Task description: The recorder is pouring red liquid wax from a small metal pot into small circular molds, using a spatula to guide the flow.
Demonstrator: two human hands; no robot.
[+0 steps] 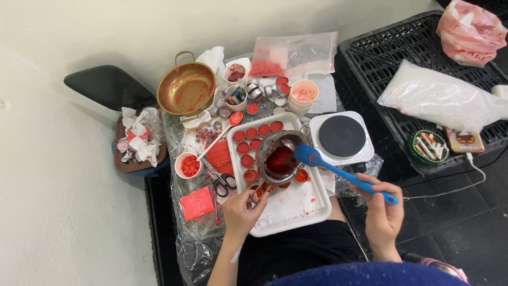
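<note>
At nine o'clock of the white tray [323, 209] we see a small cup of red wax pieces [189, 166] with a white spoon [217, 139] leaning out of it, and below that black-handled scissors [226, 182] and a red block [197, 203] on the plastic-covered table. At eleven o'clock stands a brass-coloured bowl [186, 88].

Our left hand [242, 211] sits at seven o'clock of the tray, fingers curled round the handle of a small metal melting pot [280, 156] (the grip itself is partly hidden behind the knuckles). The pot hangs over the tray's middle, tipped a little, with dark red liquid wax inside. Rows of small round tins [255, 139] filled with red lie under and beside it.

Our right hand [382, 212], at four o'clock of the tray, is closed on the handle of a blue spatula [338, 170] whose blade rests on the pot's rim. A single electric hotplate [342, 136] stands at two o'clock, just beside the tray.

What could go wrong, in our judgement: the pot is held by its handle end alone, so a slip or too steep a tilt would flood the tins and run over the tray. The spatula pressing on the rim could also nudge the pot sideways.
</note>
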